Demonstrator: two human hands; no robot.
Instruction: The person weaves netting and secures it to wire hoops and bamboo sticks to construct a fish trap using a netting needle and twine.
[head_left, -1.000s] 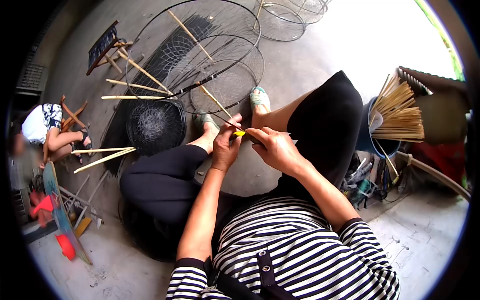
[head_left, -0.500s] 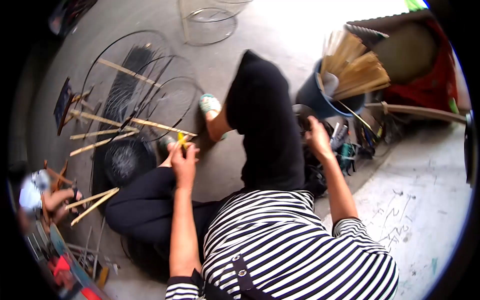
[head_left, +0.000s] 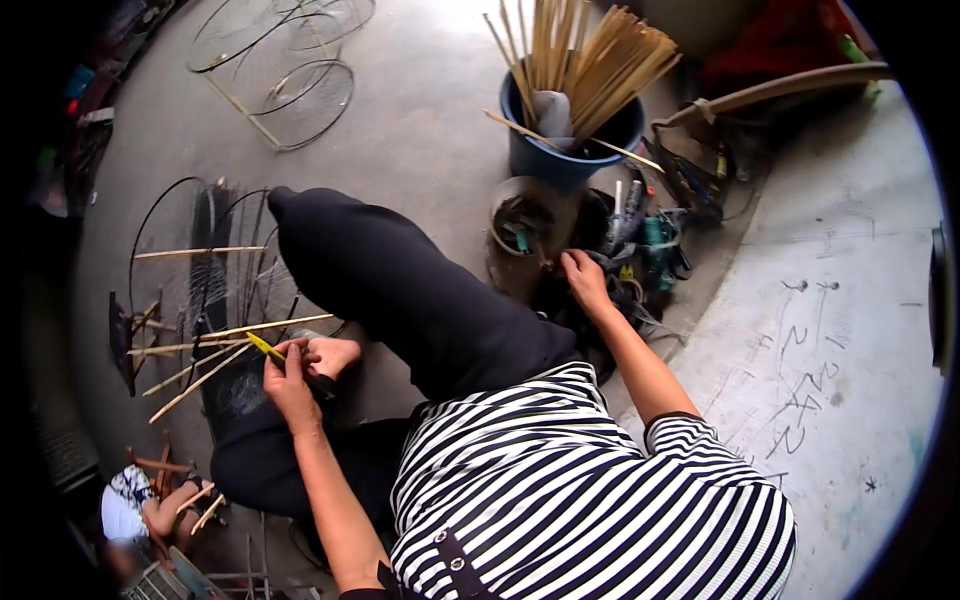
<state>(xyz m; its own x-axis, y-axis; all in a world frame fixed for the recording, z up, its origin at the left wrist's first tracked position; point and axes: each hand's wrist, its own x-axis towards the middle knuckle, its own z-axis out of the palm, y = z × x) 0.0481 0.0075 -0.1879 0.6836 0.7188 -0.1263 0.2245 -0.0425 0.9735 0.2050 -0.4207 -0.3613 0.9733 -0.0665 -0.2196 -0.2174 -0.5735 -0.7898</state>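
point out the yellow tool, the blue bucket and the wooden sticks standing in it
Yellow tool (head_left: 263, 345), head view: its exposed yellow end
Blue bucket (head_left: 545, 164), head view: front outer wall
Wooden sticks (head_left: 612, 75), head view: middle of the bundle

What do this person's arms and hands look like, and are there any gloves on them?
No gloves: the left hand and right hand are bare, and no watch shows. The forearms are bare too. The short right sleeve has black and white stripes and a dark hem. The left sleeve is mostly out of the picture.
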